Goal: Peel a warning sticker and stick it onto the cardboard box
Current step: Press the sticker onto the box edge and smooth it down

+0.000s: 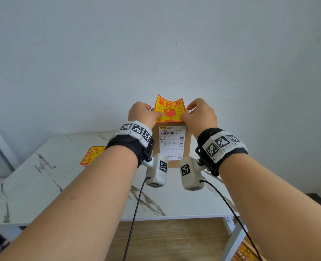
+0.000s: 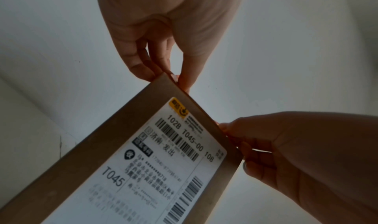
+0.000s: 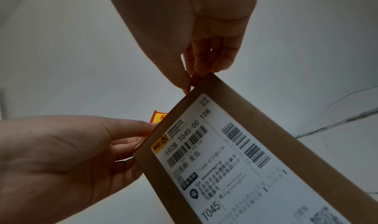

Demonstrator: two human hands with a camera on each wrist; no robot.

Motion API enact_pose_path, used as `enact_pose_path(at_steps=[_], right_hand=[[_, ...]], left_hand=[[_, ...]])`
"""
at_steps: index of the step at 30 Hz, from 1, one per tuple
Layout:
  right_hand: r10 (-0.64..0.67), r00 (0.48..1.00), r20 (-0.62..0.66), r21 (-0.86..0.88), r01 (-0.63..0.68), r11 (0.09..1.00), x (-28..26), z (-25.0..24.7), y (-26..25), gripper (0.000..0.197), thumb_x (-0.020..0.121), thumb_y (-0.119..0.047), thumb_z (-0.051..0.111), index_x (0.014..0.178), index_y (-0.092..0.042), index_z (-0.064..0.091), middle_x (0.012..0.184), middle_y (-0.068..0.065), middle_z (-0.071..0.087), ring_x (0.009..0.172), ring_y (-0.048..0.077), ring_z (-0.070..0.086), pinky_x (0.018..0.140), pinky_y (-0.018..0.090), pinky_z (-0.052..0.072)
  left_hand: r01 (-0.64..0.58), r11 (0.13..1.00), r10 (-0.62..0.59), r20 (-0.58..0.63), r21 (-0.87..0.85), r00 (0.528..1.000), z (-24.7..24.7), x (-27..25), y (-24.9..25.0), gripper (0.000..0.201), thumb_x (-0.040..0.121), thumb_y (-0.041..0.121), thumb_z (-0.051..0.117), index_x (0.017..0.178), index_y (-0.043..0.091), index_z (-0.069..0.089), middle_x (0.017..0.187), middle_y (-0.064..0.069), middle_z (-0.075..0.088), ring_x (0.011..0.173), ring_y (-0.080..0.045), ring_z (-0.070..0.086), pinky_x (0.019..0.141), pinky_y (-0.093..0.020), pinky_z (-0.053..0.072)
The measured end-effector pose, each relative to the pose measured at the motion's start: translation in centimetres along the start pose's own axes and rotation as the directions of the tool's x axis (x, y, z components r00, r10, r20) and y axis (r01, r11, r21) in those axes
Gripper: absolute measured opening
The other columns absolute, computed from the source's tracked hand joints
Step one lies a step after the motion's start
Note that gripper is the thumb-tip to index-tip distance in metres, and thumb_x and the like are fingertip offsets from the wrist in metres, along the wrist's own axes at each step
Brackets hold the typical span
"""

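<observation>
A red and yellow warning sticker (image 1: 170, 110) is held over the far end of the brown cardboard box (image 1: 173, 164). My left hand (image 1: 155, 111) pinches its left edge and my right hand (image 1: 185, 111) pinches its right edge. The sticker's lower edge sits just beyond the white shipping label (image 1: 171, 142), and its top curls up toward the wall. I cannot tell whether it touches the cardboard. In the right wrist view only one sticker corner (image 3: 158, 116) shows past the box (image 3: 266, 130). In the left wrist view the box (image 2: 126, 130) hides the sticker.
The box lies on a white marble-pattern table (image 1: 61, 176) against a pale wall. A stack of the same stickers (image 1: 92, 155) lies on the table to the left. Wooden floor and more orange-printed material (image 1: 250, 249) show below the front edge.
</observation>
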State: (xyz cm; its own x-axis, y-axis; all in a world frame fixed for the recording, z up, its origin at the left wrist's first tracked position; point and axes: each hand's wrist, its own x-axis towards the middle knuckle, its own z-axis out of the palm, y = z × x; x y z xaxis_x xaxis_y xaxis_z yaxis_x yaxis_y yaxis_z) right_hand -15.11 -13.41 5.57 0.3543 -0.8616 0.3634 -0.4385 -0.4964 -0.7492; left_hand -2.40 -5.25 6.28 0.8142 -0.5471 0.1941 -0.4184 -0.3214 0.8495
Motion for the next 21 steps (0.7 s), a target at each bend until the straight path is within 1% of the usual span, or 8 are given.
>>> enact_pose_path(at_steps=[7,9,10,13,15,17,19,21], right_hand=[[0.016,1.000,0.012,-0.010,-0.016,1.000,0.11,-0.08,-0.02,0.023,0.085,-0.016,0.060,0.107,-0.014,0.058,0.104,0.006,0.068,0.093,0.026,0.065,0.076,0.035,0.053],[0.016,1.000,0.016,-0.014,-0.016,1.000,0.15,-0.08,-0.05,0.023,0.085,-0.016,0.060,0.108,-0.014,0.058,0.104,0.006,0.068,0.093,0.026,0.066,0.077,0.036,0.054],[0.016,1.000,0.018,-0.015,-0.016,1.000,0.15,-0.08,-0.05,0.023,0.085,-0.015,0.059,0.108,-0.014,0.058,0.104,0.006,0.068,0.093,0.026,0.065,0.076,0.035,0.053],[0.015,1.000,0.021,-0.024,-0.015,1.000,0.11,-0.08,-0.07,0.023,0.085,-0.015,0.059,0.108,-0.013,0.057,0.104,0.006,0.067,0.093,0.026,0.065,0.072,0.032,0.049],[0.013,1.000,0.021,-0.026,-0.013,1.000,0.06,-0.10,-0.14,0.023,0.085,-0.014,0.058,0.108,-0.013,0.057,0.103,0.006,0.067,0.093,0.026,0.065,0.071,0.031,0.048],[0.012,1.000,0.026,-0.028,-0.011,1.000,0.03,-0.10,-0.23,0.023,0.085,-0.013,0.058,0.108,-0.013,0.057,0.102,0.006,0.067,0.092,0.026,0.065,0.069,0.030,0.047],[0.014,0.999,0.037,-0.029,-0.013,0.999,0.08,-0.05,-0.27,0.023,0.085,-0.012,0.058,0.108,-0.012,0.056,0.101,0.007,0.066,0.090,0.026,0.065,0.067,0.030,0.046],[0.020,0.998,0.053,-0.015,-0.019,1.000,0.15,0.01,-0.33,0.023,0.085,-0.010,0.057,0.108,-0.012,0.055,0.099,0.007,0.065,0.089,0.026,0.065,0.068,0.031,0.048]], left_hand=[[0.022,1.000,-0.022,0.030,-0.016,0.999,-0.13,0.11,0.24,0.061,0.074,0.027,0.078,0.127,0.005,0.059,0.121,-0.013,0.068,0.108,-0.030,0.067,0.095,-0.039,0.053],[0.022,1.000,-0.022,0.032,-0.008,0.999,-0.10,0.15,0.26,0.061,0.075,0.026,0.078,0.129,0.005,0.058,0.124,-0.013,0.066,0.111,-0.029,0.065,0.097,-0.036,0.052],[0.018,1.000,-0.018,0.028,0.001,0.999,-0.03,0.16,0.25,0.062,0.076,0.026,0.077,0.131,0.005,0.057,0.127,-0.012,0.065,0.114,-0.028,0.064,0.097,-0.033,0.050],[-0.002,0.999,0.002,0.002,0.035,1.000,0.13,-0.07,0.35,0.060,0.079,0.023,0.075,0.133,0.005,0.055,0.130,-0.008,0.062,0.118,-0.025,0.060,0.085,-0.024,0.042],[-0.011,0.999,0.011,-0.006,0.051,1.000,0.22,-0.34,0.50,0.058,0.081,0.021,0.073,0.133,0.005,0.054,0.130,-0.007,0.062,0.113,-0.024,0.060,0.078,-0.022,0.038],[-0.025,0.997,0.025,-0.007,0.071,1.000,0.31,-0.56,0.60,0.056,0.082,0.020,0.072,0.132,0.005,0.052,0.129,-0.008,0.061,0.107,-0.024,0.060,0.077,-0.023,0.037],[-0.038,0.995,0.039,-0.017,0.093,0.999,0.33,-0.59,0.55,0.057,0.081,0.022,0.073,0.131,0.005,0.049,0.130,-0.010,0.058,0.111,-0.026,0.059,0.078,-0.026,0.040],[-0.043,0.992,0.046,-0.025,0.116,0.999,0.15,-0.54,0.46,0.062,0.079,0.027,0.076,0.129,0.006,0.046,0.132,-0.011,0.053,0.115,-0.028,0.058,0.080,-0.029,0.042]])
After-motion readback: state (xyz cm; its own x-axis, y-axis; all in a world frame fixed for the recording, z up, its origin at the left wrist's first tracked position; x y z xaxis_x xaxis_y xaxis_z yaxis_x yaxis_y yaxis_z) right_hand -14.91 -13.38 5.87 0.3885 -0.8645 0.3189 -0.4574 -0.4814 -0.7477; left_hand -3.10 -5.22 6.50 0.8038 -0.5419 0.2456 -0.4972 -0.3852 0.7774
